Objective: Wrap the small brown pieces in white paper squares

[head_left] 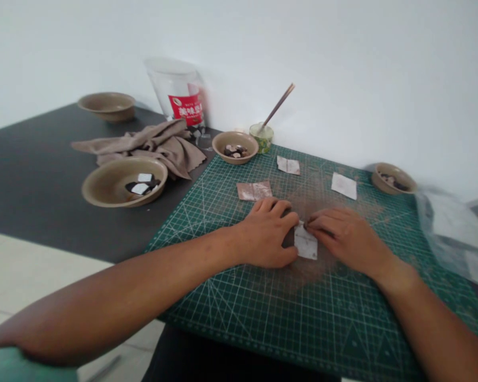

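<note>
A small creased whitish square, which looks like worn sandpaper (306, 246), lies on the green cutting mat (263, 307). My left hand (269, 233) holds it down at its left edge, thumb low and index finger high, with the other fingers spread on the mat. At the square's upper right, my right hand (344, 236) has its fingertips pinched together on a small dark piece, mostly hidden by the fingers. Brown dust covers the mat around both hands. Beyond my left hand lies a brown-stained square (254, 191).
More pale squares lie behind: a creased one (288, 165) and a flat one (344, 185). Bowls with small pieces stand left (99, 185), back (235, 154) and right (394, 180). A cloth (143, 140), clear jar (175, 90), brush cup (263, 139) and plastic bag (454, 228) are nearby.
</note>
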{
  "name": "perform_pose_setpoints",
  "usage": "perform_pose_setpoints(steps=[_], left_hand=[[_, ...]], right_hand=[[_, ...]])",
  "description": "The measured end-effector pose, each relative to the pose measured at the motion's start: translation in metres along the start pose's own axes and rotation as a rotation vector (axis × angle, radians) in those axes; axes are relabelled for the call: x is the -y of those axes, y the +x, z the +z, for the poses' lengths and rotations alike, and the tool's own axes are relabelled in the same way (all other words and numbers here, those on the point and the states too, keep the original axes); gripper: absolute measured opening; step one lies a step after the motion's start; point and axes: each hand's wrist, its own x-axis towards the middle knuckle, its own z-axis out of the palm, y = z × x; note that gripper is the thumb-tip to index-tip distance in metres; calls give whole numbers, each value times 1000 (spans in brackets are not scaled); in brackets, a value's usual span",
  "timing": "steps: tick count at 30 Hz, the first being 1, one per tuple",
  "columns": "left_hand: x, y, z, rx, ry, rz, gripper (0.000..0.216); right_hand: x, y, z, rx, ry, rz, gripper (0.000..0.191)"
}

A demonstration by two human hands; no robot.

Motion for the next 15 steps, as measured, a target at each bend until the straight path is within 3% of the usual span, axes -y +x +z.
perform_pose_setpoints(steps=[6,11,15], left_hand=[[0,0,1,-6,-3,16,47],[0,0,0,0,4,-3,45],[0,0,-1,11,2,5,46]], right_hand=[[6,-5,-3,65,18,-105,17],[3,-3,-1,4,-36,-16,17],[5,-8,-3,38,5,-62,14]])
